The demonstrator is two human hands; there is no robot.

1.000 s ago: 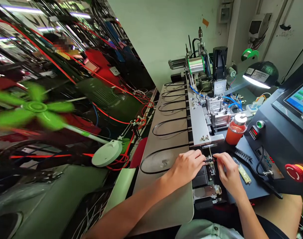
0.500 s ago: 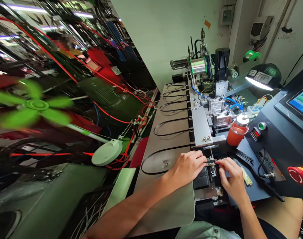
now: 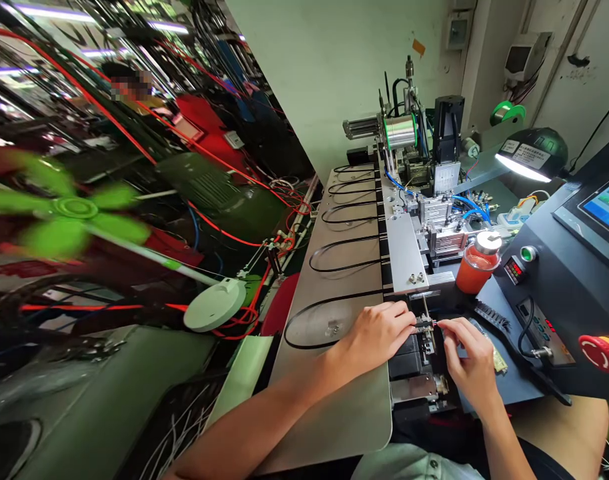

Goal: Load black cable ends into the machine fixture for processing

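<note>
Reaching across the right-hand edge of a long, flat, beige tray, the left hand is held with its fingers drawn together at a thin black cable end; whether that end is pinched or only steadied cannot be told, since the thumb is hidden. The cable end is laid at a small silver metal fixture, directly between the two hands. On its other side, a tiny reddish wire tip is pinched between the thumb and forefinger of the right hand.

On the tray, a row of thin black cable loops is spread out, the nearest loop being partly covered by the left hand. Beyond the fixture, a flat silver metal plate is fastened along the tray. Near the right hand, a black-bristled brush is seen, with a clear container of red-orange contents standing behind it.
</note>
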